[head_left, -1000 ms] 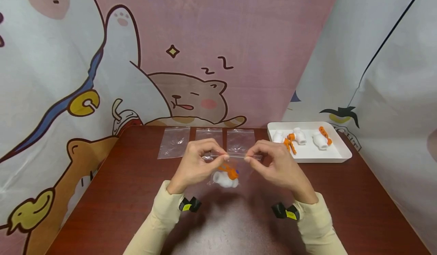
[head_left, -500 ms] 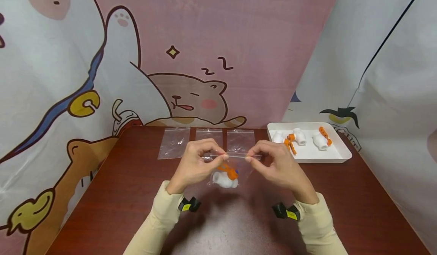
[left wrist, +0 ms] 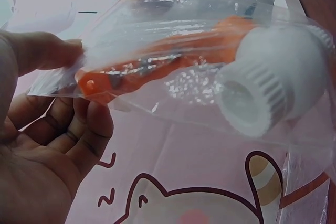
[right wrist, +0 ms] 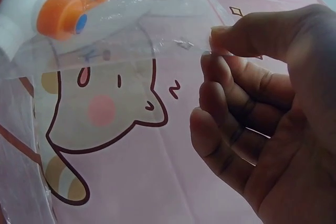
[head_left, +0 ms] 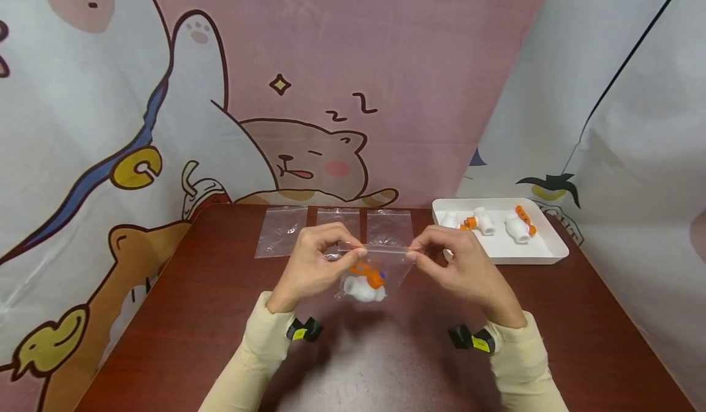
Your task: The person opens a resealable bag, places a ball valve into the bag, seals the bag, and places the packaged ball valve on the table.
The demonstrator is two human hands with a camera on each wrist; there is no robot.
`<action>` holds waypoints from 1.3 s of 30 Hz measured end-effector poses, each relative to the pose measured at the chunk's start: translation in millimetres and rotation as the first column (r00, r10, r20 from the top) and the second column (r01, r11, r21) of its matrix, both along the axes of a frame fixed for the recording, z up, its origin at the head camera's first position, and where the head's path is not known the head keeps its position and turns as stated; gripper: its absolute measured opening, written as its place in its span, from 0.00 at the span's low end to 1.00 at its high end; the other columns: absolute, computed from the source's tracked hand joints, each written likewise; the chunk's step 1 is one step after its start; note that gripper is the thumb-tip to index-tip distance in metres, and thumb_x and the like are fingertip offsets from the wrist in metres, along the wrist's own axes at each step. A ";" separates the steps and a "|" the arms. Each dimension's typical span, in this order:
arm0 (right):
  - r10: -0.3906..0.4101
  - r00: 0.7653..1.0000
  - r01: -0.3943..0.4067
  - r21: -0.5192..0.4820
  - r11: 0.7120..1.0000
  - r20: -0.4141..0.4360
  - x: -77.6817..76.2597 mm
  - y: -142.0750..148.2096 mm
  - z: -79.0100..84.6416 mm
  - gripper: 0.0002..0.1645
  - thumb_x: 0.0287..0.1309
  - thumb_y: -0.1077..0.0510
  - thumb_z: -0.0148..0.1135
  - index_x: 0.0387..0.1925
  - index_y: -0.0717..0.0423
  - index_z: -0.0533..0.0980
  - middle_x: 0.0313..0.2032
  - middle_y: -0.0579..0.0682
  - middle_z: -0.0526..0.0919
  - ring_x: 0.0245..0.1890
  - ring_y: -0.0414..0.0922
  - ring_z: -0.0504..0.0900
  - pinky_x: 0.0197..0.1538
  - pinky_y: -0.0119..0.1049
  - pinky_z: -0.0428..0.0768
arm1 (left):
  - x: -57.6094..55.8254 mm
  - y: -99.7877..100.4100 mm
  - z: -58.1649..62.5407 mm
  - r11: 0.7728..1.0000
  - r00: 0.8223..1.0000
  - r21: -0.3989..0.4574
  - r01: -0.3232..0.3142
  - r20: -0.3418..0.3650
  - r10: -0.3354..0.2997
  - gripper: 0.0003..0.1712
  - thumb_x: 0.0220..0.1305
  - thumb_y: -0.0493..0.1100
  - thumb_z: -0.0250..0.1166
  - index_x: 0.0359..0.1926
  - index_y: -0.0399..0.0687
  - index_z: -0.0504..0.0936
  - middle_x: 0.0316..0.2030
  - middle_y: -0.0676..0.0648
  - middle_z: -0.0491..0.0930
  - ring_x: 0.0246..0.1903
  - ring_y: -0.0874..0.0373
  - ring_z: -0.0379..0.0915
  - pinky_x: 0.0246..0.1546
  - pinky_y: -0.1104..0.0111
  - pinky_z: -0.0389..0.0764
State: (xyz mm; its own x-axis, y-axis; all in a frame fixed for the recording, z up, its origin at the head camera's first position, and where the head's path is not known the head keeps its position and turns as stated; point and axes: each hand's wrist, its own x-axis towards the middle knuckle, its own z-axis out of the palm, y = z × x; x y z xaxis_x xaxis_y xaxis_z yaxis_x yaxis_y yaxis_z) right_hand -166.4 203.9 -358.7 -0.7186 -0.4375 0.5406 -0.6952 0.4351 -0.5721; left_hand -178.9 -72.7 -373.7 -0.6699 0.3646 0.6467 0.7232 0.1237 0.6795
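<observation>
A clear zip-lock bag [head_left: 398,271] hangs upright between both hands above the table. Its top strip is pinched at the left by the left hand [head_left: 322,265], thumb against forefinger. At the right top corner, the right hand [head_left: 463,271] pinches the same strip. Inside the bag lie a white plastic fitting [left wrist: 283,72] with a ridged collar and a long orange handle-like piece [left wrist: 178,61] with holes. A blue spot [right wrist: 81,23] marks the orange piece's round end. Whether the zip is sealed cannot be told.
Several flat clear bags [head_left: 282,231] lie in a row along the back of the brown table [head_left: 182,314]. At the back right, a white tray [head_left: 540,252] holds more white fittings [head_left: 517,228] and orange pieces [head_left: 522,213]. A cartoon-printed cloth [head_left: 419,93] hangs behind.
The right hand has slid rightward along the bag's top strip to its corner, pulling the bag wider. The left hand keeps its pinch and has barely moved.
</observation>
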 end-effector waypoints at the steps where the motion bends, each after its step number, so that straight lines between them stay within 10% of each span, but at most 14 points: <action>1: 0.002 1.000 -0.002 0.000 1.000 0.001 -0.1 1.3 0.3 0.11 0.59 0.63 0.74 0.33 0.42 0.82 0.27 0.35 0.78 0.25 0.34 0.74 0.25 0.28 0.71 | 0.0 0.0 0.1 1.000 1.000 -0.003 0.000 0.001 0.000 0.05 0.59 0.33 0.75 0.33 0.48 0.90 0.30 0.51 0.86 0.31 0.62 0.82 0.37 0.70 0.85; 16: -0.034 0.999 0.034 -0.007 0.999 0.003 1.7 10.3 7.1 0.13 0.57 0.62 0.75 0.34 0.40 0.81 0.28 0.35 0.80 0.29 0.34 0.77 0.33 0.27 0.77 | -1.5 -6.5 1.4 0.995 0.989 -0.033 0.098 0.115 -0.094 0.06 0.65 0.33 0.70 0.42 0.45 0.90 0.35 0.48 0.86 0.33 0.59 0.80 0.37 0.70 0.82; 29: -0.001 0.999 0.001 -0.008 1.000 0.032 -0.6 9.1 4.0 0.11 0.58 0.61 0.75 0.35 0.42 0.82 0.28 0.36 0.80 0.28 0.34 0.77 0.31 0.27 0.76 | 0.5 -4.6 3.6 0.972 0.974 -0.114 -0.206 0.074 0.216 0.03 0.59 0.37 0.76 0.33 0.47 0.89 0.31 0.51 0.89 0.23 0.62 0.78 0.25 0.69 0.81; 39: -0.032 0.998 0.034 -0.029 0.999 0.052 -2.2 8.1 0.9 0.12 0.57 0.64 0.74 0.35 0.43 0.82 0.29 0.39 0.82 0.29 0.35 0.79 0.36 0.26 0.79 | 0.6 -1.7 1.1 0.984 0.965 0.076 -0.163 0.220 0.143 0.04 0.59 0.40 0.77 0.32 0.48 0.89 0.32 0.49 0.86 0.30 0.59 0.79 0.33 0.72 0.83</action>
State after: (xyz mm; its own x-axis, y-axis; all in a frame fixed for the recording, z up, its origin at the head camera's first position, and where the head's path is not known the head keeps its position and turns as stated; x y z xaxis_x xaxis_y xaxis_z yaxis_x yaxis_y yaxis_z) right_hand -168.7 212.0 -357.8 -0.7597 -0.3970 0.5151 -0.6500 0.4393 -0.6201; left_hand -178.3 -74.4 -372.6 -0.8389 0.1927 0.5090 0.5379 0.1507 0.8295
